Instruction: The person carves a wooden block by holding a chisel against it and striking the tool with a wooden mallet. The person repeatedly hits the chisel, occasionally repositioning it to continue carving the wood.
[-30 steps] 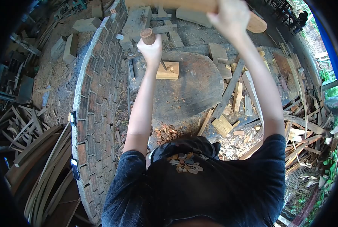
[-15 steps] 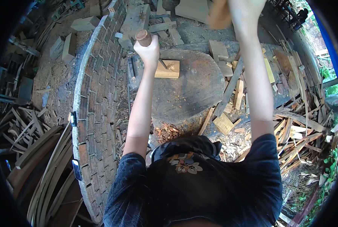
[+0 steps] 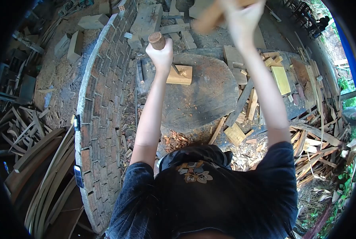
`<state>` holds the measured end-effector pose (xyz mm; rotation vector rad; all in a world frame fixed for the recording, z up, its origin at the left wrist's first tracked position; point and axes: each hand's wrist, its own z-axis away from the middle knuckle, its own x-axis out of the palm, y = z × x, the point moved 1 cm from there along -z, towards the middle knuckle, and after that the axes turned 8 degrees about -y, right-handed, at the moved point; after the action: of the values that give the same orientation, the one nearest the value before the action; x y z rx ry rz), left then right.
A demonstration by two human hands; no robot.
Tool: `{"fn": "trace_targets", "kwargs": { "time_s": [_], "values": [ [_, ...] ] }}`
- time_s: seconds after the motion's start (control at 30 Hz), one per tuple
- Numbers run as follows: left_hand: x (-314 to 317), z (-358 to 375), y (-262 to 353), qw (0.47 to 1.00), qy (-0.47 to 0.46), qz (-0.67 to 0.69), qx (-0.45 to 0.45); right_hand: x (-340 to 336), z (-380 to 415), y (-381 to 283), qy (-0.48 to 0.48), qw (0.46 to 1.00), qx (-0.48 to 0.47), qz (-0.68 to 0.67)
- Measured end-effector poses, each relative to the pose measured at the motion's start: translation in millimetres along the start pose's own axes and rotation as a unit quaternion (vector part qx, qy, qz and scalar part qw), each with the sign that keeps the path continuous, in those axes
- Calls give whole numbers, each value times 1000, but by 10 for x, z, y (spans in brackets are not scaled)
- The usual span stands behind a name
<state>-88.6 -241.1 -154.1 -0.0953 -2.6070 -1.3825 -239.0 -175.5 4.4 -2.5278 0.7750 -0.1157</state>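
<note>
My left hand [image 3: 162, 56] is wrapped round the wooden handle of a chisel [image 3: 156, 41], whose round butt shows above the fist. Its blade slants down onto a small pale wood block [image 3: 184, 76], where a rough cut hollow shows at the tip. That block lies on the far left part of a broad round wooden chopping block [image 3: 202, 101]. Raised at the top of the view, my right hand [image 3: 245, 19] grips a wooden mallet [image 3: 207, 19]. Both the mallet and this hand are smeared by motion, and the mallet is apart from the chisel.
A brick wall [image 3: 100, 119] runs along the left, with a phone [image 3: 78, 176] on its edge. Offcuts and a yellowish board [image 3: 280, 80] lie to the right. A heap of scrap wood [image 3: 313, 147] sits farther right. Wood chips [image 3: 176, 141] litter the near ground.
My right hand and the mallet have swung left, toward the chisel. My left hand still holds the chisel on the wood block; the whole view has shifted slightly.
</note>
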Motion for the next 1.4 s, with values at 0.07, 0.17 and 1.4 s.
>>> {"fn": "trace_targets", "kwargs": {
  "time_s": [0.07, 0.17, 1.4],
  "values": [
    [-32, -28, -49, 1000, -8, 3, -17, -114, 62, 33, -115, 960, -79, 241],
    [-75, -31, -41, 999, 23, 32, -17, -179, -92, -8, -178, 805, -211, 525],
    [-816, 199, -262, 889, 390, 169, -168, 88, 2825, 1025, -242, 750, 560, 256]
  ]
}}
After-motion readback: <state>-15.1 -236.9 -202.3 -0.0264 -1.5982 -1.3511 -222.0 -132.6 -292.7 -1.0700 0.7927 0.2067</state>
